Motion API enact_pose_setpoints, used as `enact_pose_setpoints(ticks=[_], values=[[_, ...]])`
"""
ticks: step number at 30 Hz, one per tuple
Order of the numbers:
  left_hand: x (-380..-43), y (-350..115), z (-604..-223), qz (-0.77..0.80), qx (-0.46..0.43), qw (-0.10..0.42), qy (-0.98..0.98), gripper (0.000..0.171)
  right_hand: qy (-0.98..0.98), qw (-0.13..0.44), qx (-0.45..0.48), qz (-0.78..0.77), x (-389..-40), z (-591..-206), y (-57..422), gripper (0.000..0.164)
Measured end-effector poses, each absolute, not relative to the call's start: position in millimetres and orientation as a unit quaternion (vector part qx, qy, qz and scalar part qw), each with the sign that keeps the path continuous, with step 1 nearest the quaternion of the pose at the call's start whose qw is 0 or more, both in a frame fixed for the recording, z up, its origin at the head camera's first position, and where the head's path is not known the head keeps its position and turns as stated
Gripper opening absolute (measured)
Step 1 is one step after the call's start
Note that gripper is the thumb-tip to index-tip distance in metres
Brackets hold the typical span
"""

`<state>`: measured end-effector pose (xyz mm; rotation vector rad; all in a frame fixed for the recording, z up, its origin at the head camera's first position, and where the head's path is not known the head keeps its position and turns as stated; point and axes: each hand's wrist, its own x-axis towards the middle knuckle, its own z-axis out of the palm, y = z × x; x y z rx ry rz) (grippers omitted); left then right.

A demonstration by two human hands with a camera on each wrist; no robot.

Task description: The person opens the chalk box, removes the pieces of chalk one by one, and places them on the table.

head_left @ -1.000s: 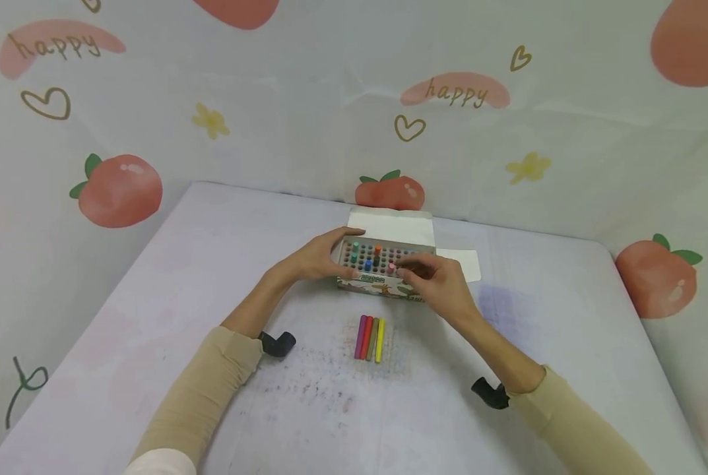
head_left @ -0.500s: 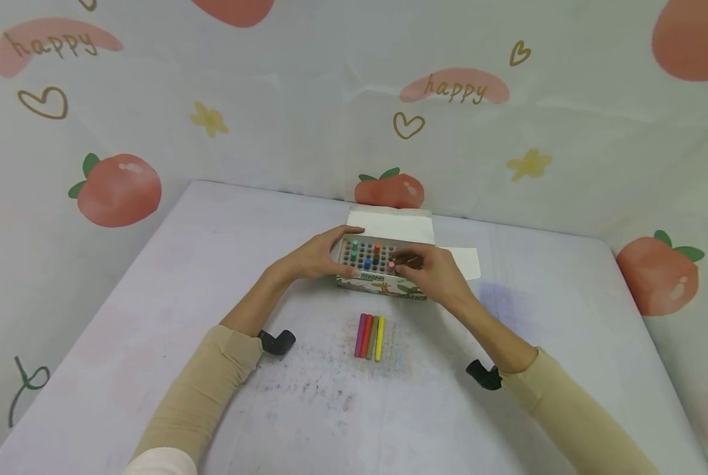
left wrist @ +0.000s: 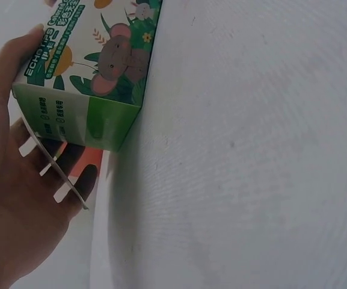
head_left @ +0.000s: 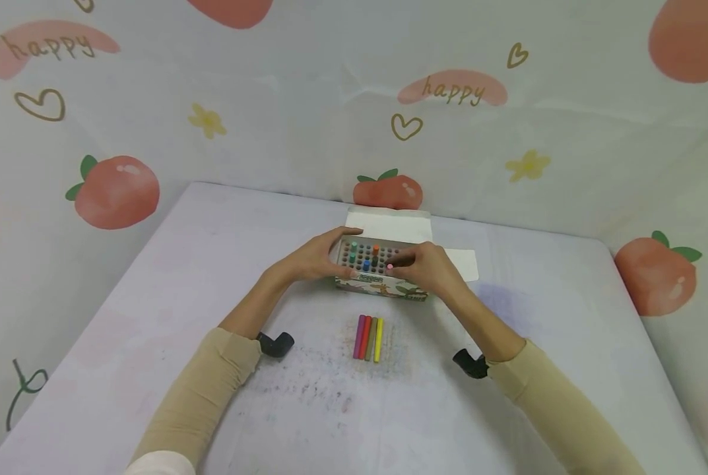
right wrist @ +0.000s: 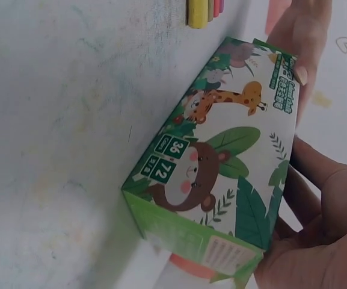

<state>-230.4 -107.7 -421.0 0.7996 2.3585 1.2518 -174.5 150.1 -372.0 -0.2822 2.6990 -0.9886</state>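
An open chalk box (head_left: pixel 383 287) with animal pictures stands on the table, its holed tray (head_left: pixel 360 258) facing up. A few chalk sticks poke out of the holes, among them a blue chalk stick (head_left: pixel 367 265) and an orange one. My left hand (head_left: pixel 318 256) grips the box's left end, thumb at the front and fingers spread behind a side flap (left wrist: pixel 52 161). Over the right part of the tray, my right hand (head_left: pixel 427 267) has its thumb and fingertips around the pink chalk stick (head_left: pixel 390 267). The right wrist view hides those fingertips behind the box.
Loose purple, red, brown and yellow chalk sticks (head_left: pixel 379 340) lie side by side in front of the box. Its lid (head_left: pixel 389 224) is folded back and a white flap (head_left: pixel 463 264) juts out to the right. A printed cloth wall (head_left: pixel 306 99) rises behind the table.
My right hand has shifted slightly left over the tray, and its fingertips have closed in around the pink chalk stick. The left hand stays on the box.
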Motion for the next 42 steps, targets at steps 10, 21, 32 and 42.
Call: enact_pose_setpoints(ticks=[10,21,32,42], values=[[-230,-108,-421,0.444,0.282,0.179,0.832,0.084,0.929,0.076,-0.081,-0.354,-169,-379,147,0.026],[-231,-107,-420,0.44,0.283,0.179,0.833,0.085,0.905,-0.021,-0.065,-0.419,-161,-390,145,0.021],[-230,-108,-420,0.441,0.277,0.182,0.834,0.085,0.867,-0.04,-0.043,-0.494,-159,-391,141,0.022],[-230,-107,-421,0.44,0.271,0.181,0.837,0.085,0.808,-0.104,-0.061,-0.577,-156,-392,147,0.028]])
